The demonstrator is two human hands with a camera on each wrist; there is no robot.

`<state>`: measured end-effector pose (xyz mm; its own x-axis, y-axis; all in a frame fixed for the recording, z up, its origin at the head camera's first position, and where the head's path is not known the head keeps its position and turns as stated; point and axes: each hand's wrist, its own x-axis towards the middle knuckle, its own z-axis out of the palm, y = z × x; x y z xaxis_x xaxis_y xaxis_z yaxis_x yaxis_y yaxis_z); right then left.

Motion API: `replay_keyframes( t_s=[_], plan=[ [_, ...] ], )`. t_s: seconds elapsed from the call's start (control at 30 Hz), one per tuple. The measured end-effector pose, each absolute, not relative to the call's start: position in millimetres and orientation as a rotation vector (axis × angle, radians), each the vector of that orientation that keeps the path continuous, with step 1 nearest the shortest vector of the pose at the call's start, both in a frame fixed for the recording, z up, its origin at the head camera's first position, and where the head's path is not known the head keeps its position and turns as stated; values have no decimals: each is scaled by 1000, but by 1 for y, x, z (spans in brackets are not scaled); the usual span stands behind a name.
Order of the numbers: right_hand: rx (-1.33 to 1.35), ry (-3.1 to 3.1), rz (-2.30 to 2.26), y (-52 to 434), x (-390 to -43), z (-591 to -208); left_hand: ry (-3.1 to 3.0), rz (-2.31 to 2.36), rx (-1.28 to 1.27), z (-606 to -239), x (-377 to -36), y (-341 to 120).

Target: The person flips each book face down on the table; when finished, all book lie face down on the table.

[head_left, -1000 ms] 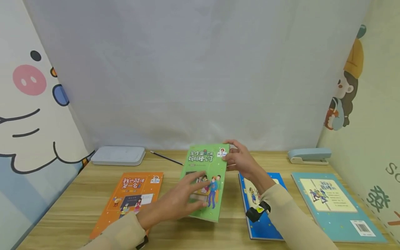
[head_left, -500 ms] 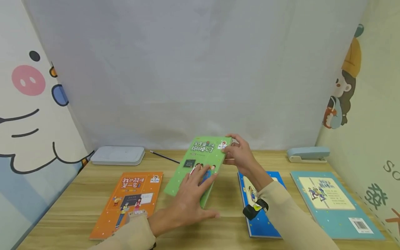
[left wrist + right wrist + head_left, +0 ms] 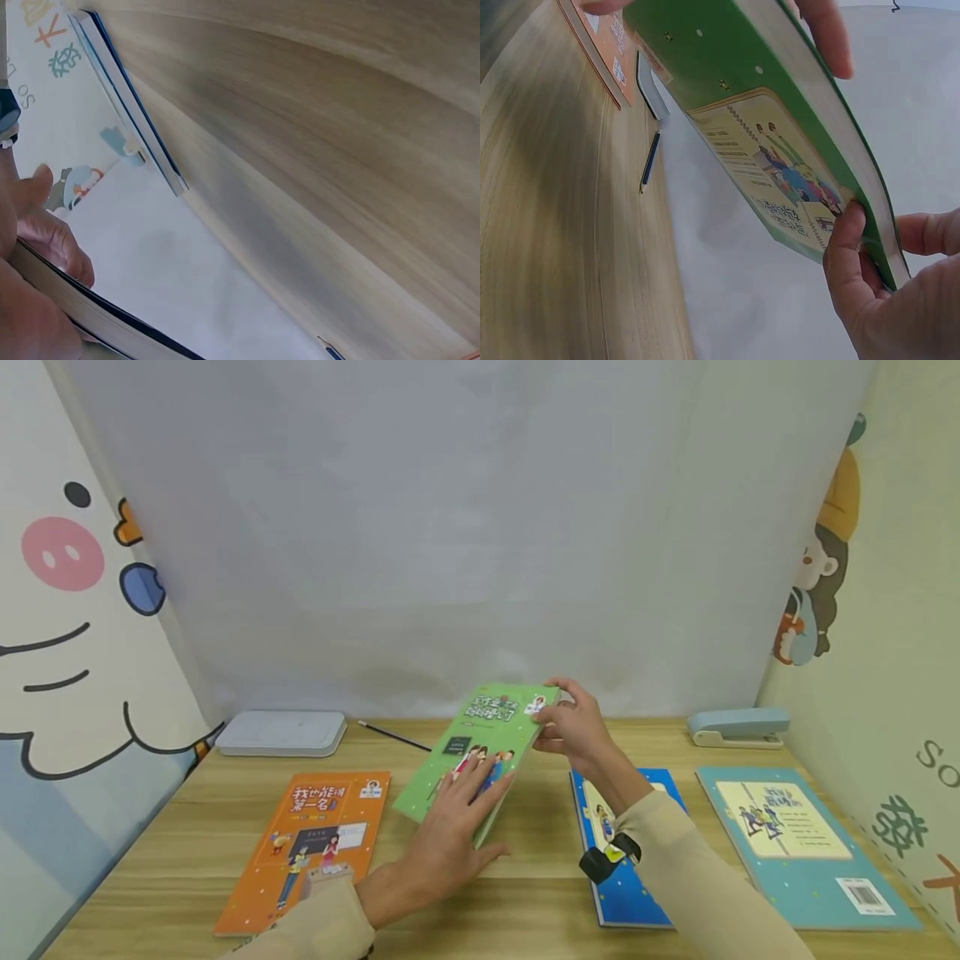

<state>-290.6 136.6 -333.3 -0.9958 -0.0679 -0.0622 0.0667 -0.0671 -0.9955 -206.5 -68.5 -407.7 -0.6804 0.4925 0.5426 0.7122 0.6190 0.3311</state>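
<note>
Tilted above the table is a green book [image 3: 480, 718] with a cartoon cover. My right hand [image 3: 573, 727] pinches its upper right edge; in the right wrist view the fingers [image 3: 847, 232] lie on the back cover and the thumb is across the page edge. My left hand [image 3: 450, 827] lies over the lower front cover, its fingers fairly straight on the picture and the thumb sticking out to the right. The book's page edge [image 3: 97, 307] shows beside the left hand in the left wrist view. Part of the cover is hidden under the left hand.
An orange book [image 3: 300, 835] lies left, partly behind the left sleeve. Right of the green book are a blue book [image 3: 637, 893] and a teal book [image 3: 795, 877]. Along the back stand a pale case [image 3: 283, 732], a pencil [image 3: 393, 736] and a blue stapler [image 3: 738, 727].
The green book has tilted and its lower end swung left, its top rising slightly. My left hand has shifted from the cover's left side to its lower end. The other books stay put.
</note>
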Motion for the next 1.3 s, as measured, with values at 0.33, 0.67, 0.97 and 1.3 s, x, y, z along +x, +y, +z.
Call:
replay_keyframes(
  t_s=[0.33,0.67,0.97,1.3],
  plan=[
    [-26,2121,-2236,138,-291,-332,-2293,-905,-922,-411,-213,-72],
    [-96,2146,-2229,137,-292,-330,-2194,-998,-850,-407,-216,-71],
    [-113,2180,-2200,136,-296,-334,-2159,-1095,-830,-404,-217,-73],
    [-123,2172,-2219,133,-296,-334,-2095,-1148,-820,-400,-221,-76]
  ],
)
